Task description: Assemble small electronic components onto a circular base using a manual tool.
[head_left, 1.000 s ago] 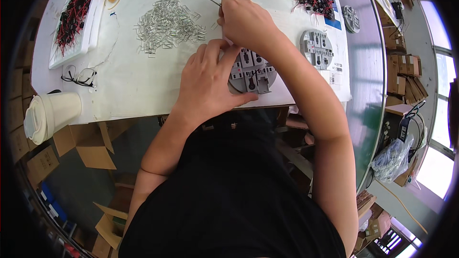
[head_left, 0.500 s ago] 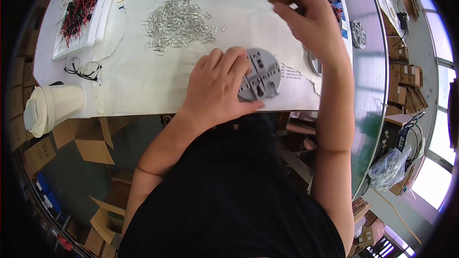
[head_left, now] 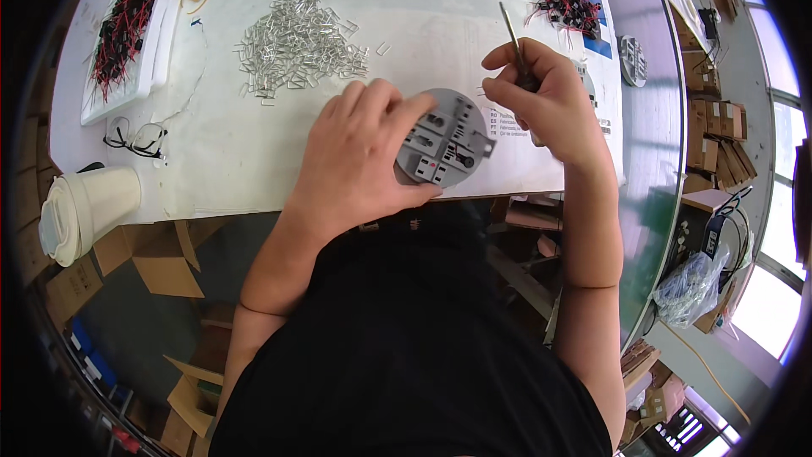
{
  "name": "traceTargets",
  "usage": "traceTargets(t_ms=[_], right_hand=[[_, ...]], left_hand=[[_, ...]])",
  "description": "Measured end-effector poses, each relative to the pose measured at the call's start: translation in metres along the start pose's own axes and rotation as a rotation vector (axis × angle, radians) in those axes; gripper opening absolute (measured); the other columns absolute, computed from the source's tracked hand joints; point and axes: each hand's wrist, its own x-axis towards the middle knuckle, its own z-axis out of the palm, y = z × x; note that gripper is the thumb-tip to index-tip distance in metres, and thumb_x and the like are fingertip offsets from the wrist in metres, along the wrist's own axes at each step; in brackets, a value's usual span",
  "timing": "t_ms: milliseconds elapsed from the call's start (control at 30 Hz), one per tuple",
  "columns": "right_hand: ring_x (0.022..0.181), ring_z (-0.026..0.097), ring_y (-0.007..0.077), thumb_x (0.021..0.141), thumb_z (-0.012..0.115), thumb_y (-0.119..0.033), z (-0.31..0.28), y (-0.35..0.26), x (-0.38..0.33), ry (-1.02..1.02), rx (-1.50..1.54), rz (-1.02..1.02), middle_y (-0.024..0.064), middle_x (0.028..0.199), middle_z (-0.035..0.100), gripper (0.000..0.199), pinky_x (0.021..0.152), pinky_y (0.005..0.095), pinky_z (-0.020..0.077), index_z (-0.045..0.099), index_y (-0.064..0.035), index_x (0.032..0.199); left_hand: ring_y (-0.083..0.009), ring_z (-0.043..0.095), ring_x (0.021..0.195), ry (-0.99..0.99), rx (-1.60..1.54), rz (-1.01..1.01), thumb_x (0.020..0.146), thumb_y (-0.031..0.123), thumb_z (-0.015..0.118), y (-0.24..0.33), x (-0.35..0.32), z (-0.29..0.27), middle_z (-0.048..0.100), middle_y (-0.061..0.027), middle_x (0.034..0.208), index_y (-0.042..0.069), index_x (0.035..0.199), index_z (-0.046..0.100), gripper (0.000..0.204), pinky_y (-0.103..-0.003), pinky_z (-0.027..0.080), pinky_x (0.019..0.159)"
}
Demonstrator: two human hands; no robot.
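Well to the left of the grey disc (head_left: 446, 137), a white tray (head_left: 166, 44) keeps a tangle of red-wired black parts (head_left: 127, 30) together, I'd guess so the leads don't stray across the tabletop (head_left: 233, 156). Also far left of the disc, a pair of glasses (head_left: 135, 137) lies nearer me than the tray. The pile of bent wire clips (head_left: 296, 42) sits left of the disc and beyond it, probably to be in reach without crowding it; one loose clip (head_left: 383, 48) lies between the two.

My left hand (head_left: 355, 152) wraps the disc's left edge, its grip spread around the rim, thumb on the near side and forefinger on the far side, presumably to steady it and leave the face open. The disc itself is at the tabletop's near edge, in front of my body. Right of it and clear of it, my right hand (head_left: 545, 106) has its grip closed around the dark handle of a thin tool (head_left: 509, 24), whose shaft points away from me.

Compared with half a second ago, my left hand still holds the same edge, but the disc is turned: its tab (head_left: 489, 147) juts right rather than near-right. My right hand, blurred and farther beyond the disc then, is closer to it now.
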Motion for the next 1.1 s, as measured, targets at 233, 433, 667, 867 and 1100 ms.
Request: traceTargets(t_ms=[233, 433, 667, 867, 1100], right_hand=[[0.07, 0.06, 0.0076, 0.087, 0.077, -0.008, 0.019, -0.005, 0.004, -0.05, -0.05, -0.039, 0.0016, 0.076, 0.066, 0.028, 0.064, 0.0271, 0.0494, 0.069, 0.004, 0.111], [0.071, 0.051, 0.0009, 0.091, 0.078, -0.003, 0.032, -0.012, 0.001, -0.032, -0.086, -0.081, -0.0056, 0.077, 0.059, 0.023, 0.063, 0.021, 0.0417, 0.068, 0.0006, 0.112], [0.07, 0.054, 0.004, 0.092, 0.078, -0.005, 0.044, -0.015, 0.0, 0.01, -0.213, -0.107, -0.002, 0.076, 0.062, 0.024, 0.064, 0.0242, 0.0456, 0.068, -0.0004, 0.113], [0.07, 0.056, 0.0058, 0.093, 0.078, -0.011, 0.046, -0.019, 0.009, -0.028, -0.413, -0.087, -0.0002, 0.077, 0.066, 0.022, 0.064, 0.0262, 0.0476, 0.069, 0.0006, 0.11], [0.07, 0.059, 0.0079, 0.093, 0.079, -0.016, 0.024, -0.006, 0.019, -0.127, -0.284, -0.044, 0.0026, 0.077, 0.068, 0.021, 0.064, 0.0282, 0.0491, 0.072, 0.0033, 0.099]], left_hand=[[-0.026, 0.058, 0.099, 0.126, 0.079, -0.005, 0.053, 0.05, 0.1, -0.006, -0.01, 0.015, 0.056, -0.004, 0.109, 0.011, 0.117, 0.065, 0.083, -0.041, 0.05, 0.085], [-0.0267, 0.059, 0.094, 0.247, 0.065, 0.031, 0.05, 0.049, 0.1, -0.008, -0.011, 0.018, 0.057, -0.0039, 0.108, 0.01, 0.114, 0.064, 0.084, -0.041, 0.051, 0.085], [-0.0266, 0.059, 0.096, 0.222, 0.03, 0.013, 0.049, 0.047, 0.101, -0.011, -0.009, 0.018, 0.057, -0.0038, 0.108, 0.009, 0.114, 0.064, 0.084, -0.041, 0.051, 0.086], [-0.0264, 0.058, 0.098, 0.169, 0.035, -0.025, 0.048, 0.047, 0.102, -0.012, -0.009, 0.017, 0.057, -0.0036, 0.109, 0.009, 0.114, 0.063, 0.085, -0.04, 0.051, 0.087], [-0.0317, 0.06, 0.11, 0.101, 0.009, -0.07, 0.053, 0.051, 0.102, -0.013, -0.011, 0.014, 0.061, -0.0075, 0.116, 0.006, 0.119, 0.063, 0.089, -0.044, 0.051, 0.096]])
